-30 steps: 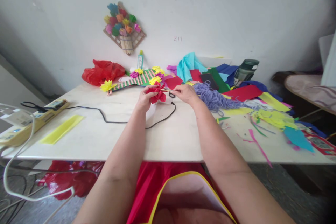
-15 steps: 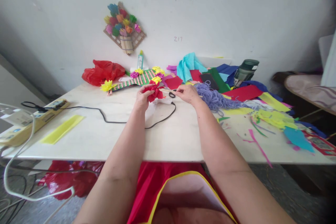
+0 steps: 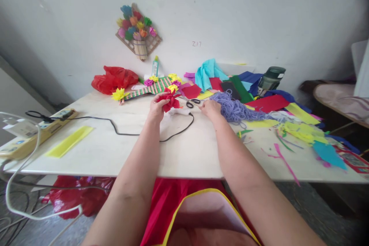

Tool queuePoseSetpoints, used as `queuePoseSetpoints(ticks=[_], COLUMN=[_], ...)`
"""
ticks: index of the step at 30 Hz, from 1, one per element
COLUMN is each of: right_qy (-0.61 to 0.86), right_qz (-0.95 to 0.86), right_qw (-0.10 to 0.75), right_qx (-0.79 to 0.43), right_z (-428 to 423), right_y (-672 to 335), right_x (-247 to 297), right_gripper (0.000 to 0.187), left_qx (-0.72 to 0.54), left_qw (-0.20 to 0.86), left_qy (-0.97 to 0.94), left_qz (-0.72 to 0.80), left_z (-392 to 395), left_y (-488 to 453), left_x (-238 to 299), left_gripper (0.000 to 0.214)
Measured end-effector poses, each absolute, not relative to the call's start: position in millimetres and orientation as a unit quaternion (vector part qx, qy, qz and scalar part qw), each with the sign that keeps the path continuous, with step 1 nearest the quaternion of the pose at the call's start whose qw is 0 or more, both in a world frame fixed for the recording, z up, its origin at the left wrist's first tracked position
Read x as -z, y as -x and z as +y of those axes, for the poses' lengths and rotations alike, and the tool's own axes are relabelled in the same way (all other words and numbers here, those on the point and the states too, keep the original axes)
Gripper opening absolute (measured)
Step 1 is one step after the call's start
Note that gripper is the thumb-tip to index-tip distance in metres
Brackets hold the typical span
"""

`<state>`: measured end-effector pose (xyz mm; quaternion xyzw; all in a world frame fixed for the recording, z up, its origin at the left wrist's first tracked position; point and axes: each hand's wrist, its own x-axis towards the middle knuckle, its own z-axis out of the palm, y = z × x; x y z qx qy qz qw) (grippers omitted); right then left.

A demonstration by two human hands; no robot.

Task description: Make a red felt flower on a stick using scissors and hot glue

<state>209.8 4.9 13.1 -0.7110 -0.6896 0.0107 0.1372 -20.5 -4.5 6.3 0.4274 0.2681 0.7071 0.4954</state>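
My left hand (image 3: pixel 157 108) is closed on a red paper flower (image 3: pixel 170 100), pinching it at its left side above the table. Further right, my right hand (image 3: pixel 211 108) is low over the table with fingers pinched together. A thin pale stick (image 3: pixel 199 105) seems to show at its fingertips, partly hidden. Black-handled scissors (image 3: pixel 190 104) lie just left of those fingers. Purple yarn (image 3: pixel 236 108) lies in a tangled heap against the right hand's far side. Below the flower rests a white corded tool (image 3: pixel 180 111), partly covered, its exact kind unclear.
A black cord (image 3: pixel 115 127) crosses to a power strip (image 3: pixel 37 134) on the left. Behind are a flower-trimmed green woven piece (image 3: pixel 148 90), a red plastic bag (image 3: pixel 115 80) and a glue bottle (image 3: pixel 155 67). Coloured paper (image 3: pixel 271 102) and a dark bottle (image 3: pixel 270 78) stand right.
My right hand has moved right and slightly down, away from the flower, taking the thin stick from beside it. The scissors' handles show more fully. My left hand stays with the flower.
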Motion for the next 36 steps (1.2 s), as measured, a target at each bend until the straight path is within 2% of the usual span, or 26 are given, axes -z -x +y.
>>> queuePoseSetpoints(ticks=[5, 11, 14, 20, 23, 28, 36], right_qy=[0.718, 0.646, 0.589, 0.531, 0.552, 0.588, 0.644], right_qz=[-0.687, -0.736, -0.778, -0.834, -0.825, -0.797, -0.747], right_qw=[0.11, 0.199, 0.217, 0.147, 0.122, 0.139, 0.164], right_qx=[-0.021, 0.035, 0.033, 0.027, 0.027, 0.017, 0.01], right_z=[6, -3, -7, -14, -16, -16, -13], right_y=[-207, -188, -171, -140, -125, -114, -148], right_x=[-12, -16, -12, -2, 1, 4, -6], right_gripper=[0.028, 0.033, 0.036, 0.049, 0.056, 0.052, 0.035], left_qx=[-0.714, -0.733, -0.743, -0.733, -0.724, -0.726, -0.741], left_qw=[0.486, 0.464, 0.455, 0.455, 0.461, 0.463, 0.454], left_qy=[-0.425, -0.418, -0.411, -0.422, -0.423, -0.42, -0.397], left_qz=[0.272, 0.27, 0.268, 0.278, 0.291, 0.286, 0.295], left_z=[-4, -1, 0, 1, 2, 1, 2], left_y=[22, 24, 25, 23, 22, 21, 25], left_x=[-6, -6, -5, -2, -1, -1, -1], left_gripper=[0.034, 0.034, 0.033, 0.035, 0.036, 0.038, 0.039])
